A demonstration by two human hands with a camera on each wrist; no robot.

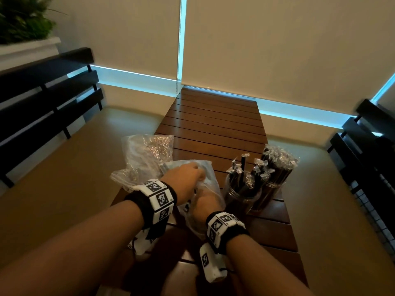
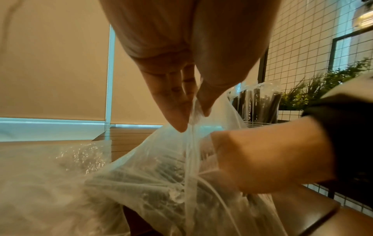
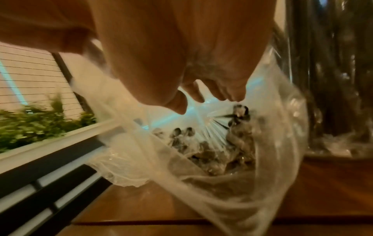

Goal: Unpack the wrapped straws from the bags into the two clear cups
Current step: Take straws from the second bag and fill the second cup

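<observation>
A thin clear plastic bag (image 1: 210,170) stands open near the table's front edge, with wrapped black straws (image 3: 218,153) lying in its bottom. My left hand (image 1: 198,174) pinches the bag's rim (image 2: 191,121) between thumb and fingers and lifts it. My right hand (image 1: 206,201) is inside the bag's mouth. Its fingers (image 3: 222,94) hover above the straws and hold nothing. Right of the bag stand two clear cups: the near cup (image 1: 239,195) holds some wrapped straws, and the far cup (image 1: 271,189) is packed with them.
A second crumpled clear bag (image 1: 145,154) lies at the left edge of the slatted wooden table (image 1: 213,124). Black slatted benches (image 1: 42,92) flank the table on both sides. A planter with greenery (image 1: 21,20) stands behind the left bench.
</observation>
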